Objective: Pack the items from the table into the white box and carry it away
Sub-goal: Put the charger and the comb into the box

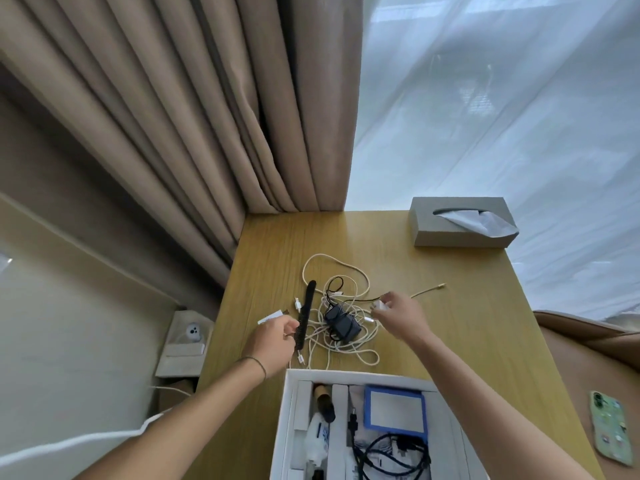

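The packing is part done: the white box (287, 410) stands at the near edge of the worktop (467, 341) and already holds a blue-framed pad (394, 408), black cords and small bottles, while a tangle of white cables (346, 306) round a black adapter (341, 323) lies loose just beyond it. The left hand (273, 341) grasps a small white plug (270, 317) in its grip, just beside a black comb (306, 313); the right hand (398, 311) pinches a white charger (380, 305) on the right of the tangle. Next, I judge, the pile must be lifted clear without snagging and lowered into the box. The worktop is pale wood; a grey tissue box (460, 223) sits at its far right corner, and a phone (611, 427) lies on a chair to the right. Beige curtains (173, 116) and sheer white drapes hang behind.
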Demonstrator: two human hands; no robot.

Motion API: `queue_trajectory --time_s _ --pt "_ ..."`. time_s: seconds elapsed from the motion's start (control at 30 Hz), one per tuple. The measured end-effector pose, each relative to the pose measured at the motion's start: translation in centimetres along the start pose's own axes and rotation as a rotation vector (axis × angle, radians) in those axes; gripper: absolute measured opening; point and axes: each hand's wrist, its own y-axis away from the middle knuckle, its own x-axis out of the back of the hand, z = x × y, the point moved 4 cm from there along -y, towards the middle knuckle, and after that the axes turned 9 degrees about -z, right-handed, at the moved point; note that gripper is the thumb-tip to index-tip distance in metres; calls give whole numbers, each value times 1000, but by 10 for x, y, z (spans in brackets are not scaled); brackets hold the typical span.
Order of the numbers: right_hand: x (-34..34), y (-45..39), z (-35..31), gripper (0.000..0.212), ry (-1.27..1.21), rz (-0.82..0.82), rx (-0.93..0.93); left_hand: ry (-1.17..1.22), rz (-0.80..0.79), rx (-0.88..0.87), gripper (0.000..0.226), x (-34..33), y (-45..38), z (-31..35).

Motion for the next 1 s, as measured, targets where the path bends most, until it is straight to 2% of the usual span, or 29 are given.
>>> queue_trajectory --time_s 0.13,0.3,0.5,0.77,0.93,1.0 --pt "-12 37 -16 21 -430 -169 -43 -65 -6 38 38 -8 -19 1" --pt "-25 74 -25 25 -685 -258 -98 -169 34 80 42 -13 -40 3" --pt "-26 106 -33 26 -796 -261 -87 -319 80 123 28 -19 -60 6" --pt "-28 143 -30 23 -970 -270 -104 -376 67 125 40 -29 -78 5" --pt "-43 175 -16 46 -1079 -298 -156 -330 94 104 7 -27 -75 5" --pt "-51 186 -10 53 -1063 -314 -149 -267 117 81 10 -25 -71 7"
